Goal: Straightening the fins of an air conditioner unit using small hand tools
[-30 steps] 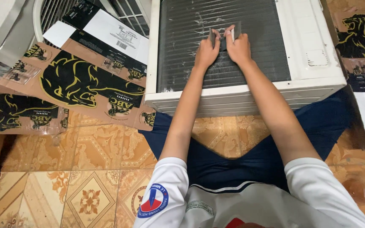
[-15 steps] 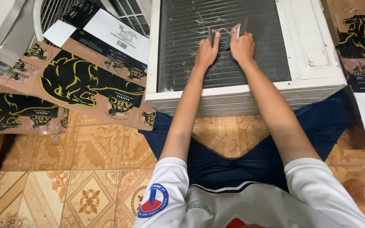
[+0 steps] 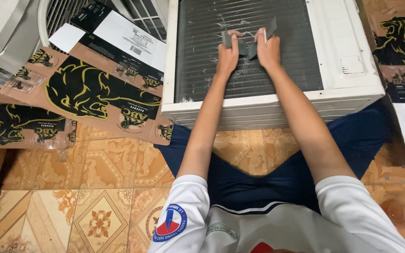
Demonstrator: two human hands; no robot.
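A small dark fin comb (image 3: 269,29) sits against the air conditioner's grey fin grille (image 3: 202,56), its long axis tilted up toward the far right. The right hand (image 3: 268,49) pinches it; the left hand (image 3: 228,51) grips a second grey piece (image 3: 227,38). Flattened cardboard (image 3: 85,93) lies on the tiled floor (image 3: 108,168) to the left.

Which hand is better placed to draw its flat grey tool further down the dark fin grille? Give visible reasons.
Probably the right hand: its grey tool sticks up free of the fingers, tilted over the fin grille. The left hand covers most of its grey piece.
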